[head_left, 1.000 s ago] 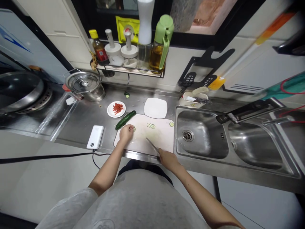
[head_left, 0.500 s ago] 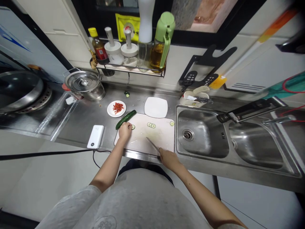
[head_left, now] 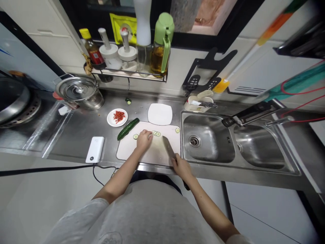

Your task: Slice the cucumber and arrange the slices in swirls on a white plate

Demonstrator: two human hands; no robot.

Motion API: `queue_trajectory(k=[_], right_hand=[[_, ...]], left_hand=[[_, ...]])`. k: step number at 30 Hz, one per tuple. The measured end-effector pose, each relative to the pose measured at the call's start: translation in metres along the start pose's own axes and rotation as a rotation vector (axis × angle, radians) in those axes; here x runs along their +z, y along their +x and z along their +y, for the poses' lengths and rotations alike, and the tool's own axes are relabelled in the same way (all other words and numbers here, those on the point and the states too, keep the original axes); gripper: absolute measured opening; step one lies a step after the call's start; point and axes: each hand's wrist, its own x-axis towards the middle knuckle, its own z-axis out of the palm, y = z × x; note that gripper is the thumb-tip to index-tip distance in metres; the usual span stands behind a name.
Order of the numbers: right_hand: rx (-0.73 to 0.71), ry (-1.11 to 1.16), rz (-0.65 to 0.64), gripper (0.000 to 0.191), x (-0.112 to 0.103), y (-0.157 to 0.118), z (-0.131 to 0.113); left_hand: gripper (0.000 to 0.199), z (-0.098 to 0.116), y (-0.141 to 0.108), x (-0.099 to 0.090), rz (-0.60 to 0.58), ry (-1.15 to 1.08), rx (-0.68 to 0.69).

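Observation:
My left hand (head_left: 144,140) is over the white cutting board (head_left: 129,150), its fingers pinched beside a short row of overlapping cucumber slices (head_left: 156,134). Something pale shows at the fingertips, too small to make out. In my right hand (head_left: 182,167) is a kitchen knife (head_left: 168,148), its blade over the right part of the board and pointing away from me. Left of my left hand lies a single cucumber slice (head_left: 135,136). A whole-looking dark green cucumber (head_left: 128,128) rests across the board's left edge. Another slice (head_left: 177,130) sits at the far right corner.
Behind the board are a plate of chopped red pieces (head_left: 112,118), a white square plate (head_left: 159,114) and a cucumber end (head_left: 128,101). A double sink (head_left: 210,139) adjoins on the right. A white power bank (head_left: 94,149) and lidded pot (head_left: 88,98) are leftward.
My left hand has moved right, from beside the cucumber and single slice to the overlapping slices. The knife has turned, showing more of its blade. The view has shifted slightly right.

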Motion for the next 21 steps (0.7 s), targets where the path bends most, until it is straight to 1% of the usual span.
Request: queue_trajectory(k=[4, 7, 11, 17, 21], right_hand=[[0.151, 0.1, 0.1, 0.037, 0.007, 0.005, 0.008], [0.207, 0.146, 0.111, 0.038, 0.006, 0.005, 0.009], [0.22, 0.158, 0.088, 0.039, 0.006, 0.004, 0.011], [0.198, 0.145, 0.087, 0.038, 0.014, 0.006, 0.015], [0.179, 0.128, 0.096, 0.037, 0.015, 0.009, 0.015]], left_hand=[[0.031, 0.016, 0.018, 0.01, -0.074, 0.088, 0.101], [0.029, 0.023, 0.028, 0.014, -0.137, 0.166, 0.162], [0.025, 0.027, 0.032, 0.017, -0.174, 0.206, 0.199], [0.023, 0.034, 0.029, 0.015, -0.173, 0.23, 0.208], [0.022, 0.037, 0.024, 0.014, -0.153, 0.216, 0.201]])
